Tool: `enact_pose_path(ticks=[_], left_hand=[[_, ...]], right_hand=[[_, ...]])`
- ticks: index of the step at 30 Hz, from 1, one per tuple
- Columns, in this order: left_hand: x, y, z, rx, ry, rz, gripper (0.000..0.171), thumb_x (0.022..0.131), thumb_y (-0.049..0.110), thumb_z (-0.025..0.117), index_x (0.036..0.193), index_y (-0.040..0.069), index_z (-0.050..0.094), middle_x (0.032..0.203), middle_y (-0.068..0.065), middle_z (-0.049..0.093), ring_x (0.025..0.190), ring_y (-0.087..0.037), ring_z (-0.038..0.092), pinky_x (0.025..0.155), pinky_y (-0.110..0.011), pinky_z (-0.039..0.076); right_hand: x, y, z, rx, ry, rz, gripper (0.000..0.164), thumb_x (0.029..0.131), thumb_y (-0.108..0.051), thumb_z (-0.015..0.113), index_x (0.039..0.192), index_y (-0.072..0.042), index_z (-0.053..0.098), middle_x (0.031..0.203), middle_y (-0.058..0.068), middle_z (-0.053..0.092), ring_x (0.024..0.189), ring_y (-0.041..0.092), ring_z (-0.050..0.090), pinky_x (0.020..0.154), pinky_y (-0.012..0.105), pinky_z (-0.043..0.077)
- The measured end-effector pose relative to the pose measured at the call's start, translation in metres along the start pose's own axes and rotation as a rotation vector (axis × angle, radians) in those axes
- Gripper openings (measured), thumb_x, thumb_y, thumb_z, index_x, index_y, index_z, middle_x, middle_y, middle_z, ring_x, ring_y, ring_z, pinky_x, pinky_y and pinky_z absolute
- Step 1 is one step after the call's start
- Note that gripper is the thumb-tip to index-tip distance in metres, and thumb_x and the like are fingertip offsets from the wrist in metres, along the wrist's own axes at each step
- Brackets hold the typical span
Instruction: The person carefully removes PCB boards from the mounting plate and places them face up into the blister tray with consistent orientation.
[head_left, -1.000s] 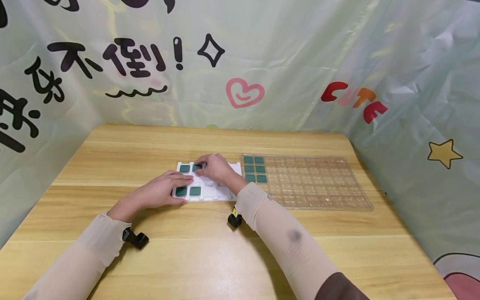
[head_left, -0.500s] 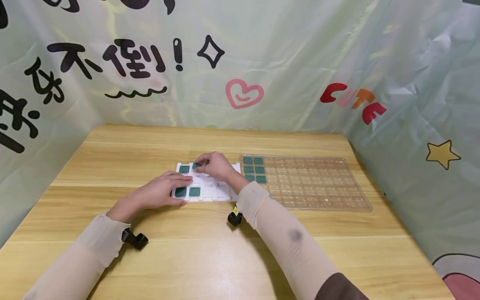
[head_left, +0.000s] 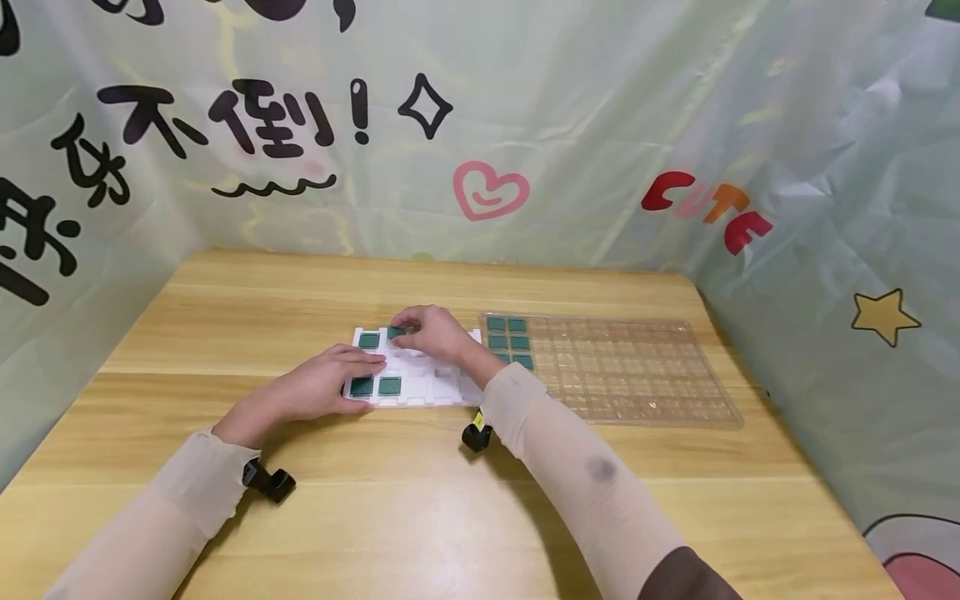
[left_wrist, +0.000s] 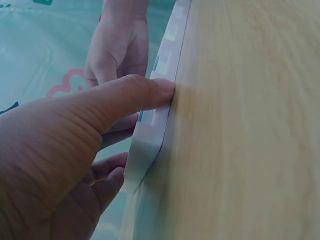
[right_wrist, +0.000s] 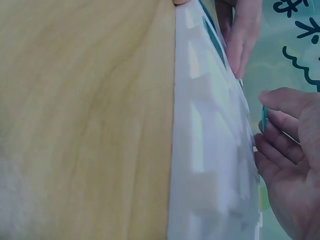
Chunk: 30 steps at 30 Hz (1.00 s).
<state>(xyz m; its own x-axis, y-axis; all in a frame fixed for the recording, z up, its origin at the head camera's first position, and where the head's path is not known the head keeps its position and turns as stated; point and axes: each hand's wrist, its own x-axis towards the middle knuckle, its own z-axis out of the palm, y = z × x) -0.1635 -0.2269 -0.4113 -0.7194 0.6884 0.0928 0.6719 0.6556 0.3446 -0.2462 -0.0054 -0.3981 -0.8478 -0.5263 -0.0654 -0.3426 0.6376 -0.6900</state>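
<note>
My left hand (head_left: 322, 383) grips the left end of a white compartment tray (head_left: 442, 390). In the left wrist view its thumb (left_wrist: 155, 94) presses the tray's front edge, and the other fingers reach round the end. Over the tray's back row my right hand (head_left: 437, 335) pinches a thin green square chip (right_wrist: 264, 116); in the right wrist view the chip stands tilted on edge, slightly apart from the tray. One green chip (head_left: 369, 340) lies in the back left pocket. Two more, a left chip (head_left: 362, 387) and a right chip (head_left: 390, 386), lie in the front row.
Right of the white tray lies a larger clear plastic tray (head_left: 637, 367), with several green chips (head_left: 517, 342) in its leftmost columns. Both trays sit on a wooden table (head_left: 390, 517). A printed fabric curtain (head_left: 570, 100) rises behind and beside the table.
The chip in my right fingers has tilted and lifted a little at the back row pocket. My left hand stays on the tray. The head view has shifted slightly.
</note>
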Motion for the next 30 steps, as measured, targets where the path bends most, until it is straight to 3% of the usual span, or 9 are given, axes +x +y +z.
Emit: enact_pose_path(ticks=[13,30], left_hand=[[0.002,0.001,0.0,0.001,0.0,0.0,0.062,0.085,0.032,0.076,0.135,-0.001,0.057,0.139,-0.013,0.055,0.126,-0.037,0.046,0.106,-0.052,0.036],[0.001,0.0,0.0,-0.006,-0.004,-0.002,0.062,0.087,0.033,0.075,0.135,-0.002,0.057,0.139,-0.014,0.055,0.126,-0.038,0.046,0.106,-0.052,0.036]], right_hand=[[-0.009,0.005,-0.013,0.088,0.0,-0.027,0.033,0.091,-0.019,0.072,0.122,-0.011,0.067,0.118,0.001,0.066,0.108,0.014,0.061,0.091,0.025,0.049],[-0.021,0.003,-0.029,0.022,0.016,-0.032,0.033,0.091,-0.021,0.072,0.123,-0.012,0.069,0.117,0.001,0.066,0.105,0.013,0.062,0.088,0.026,0.051]])
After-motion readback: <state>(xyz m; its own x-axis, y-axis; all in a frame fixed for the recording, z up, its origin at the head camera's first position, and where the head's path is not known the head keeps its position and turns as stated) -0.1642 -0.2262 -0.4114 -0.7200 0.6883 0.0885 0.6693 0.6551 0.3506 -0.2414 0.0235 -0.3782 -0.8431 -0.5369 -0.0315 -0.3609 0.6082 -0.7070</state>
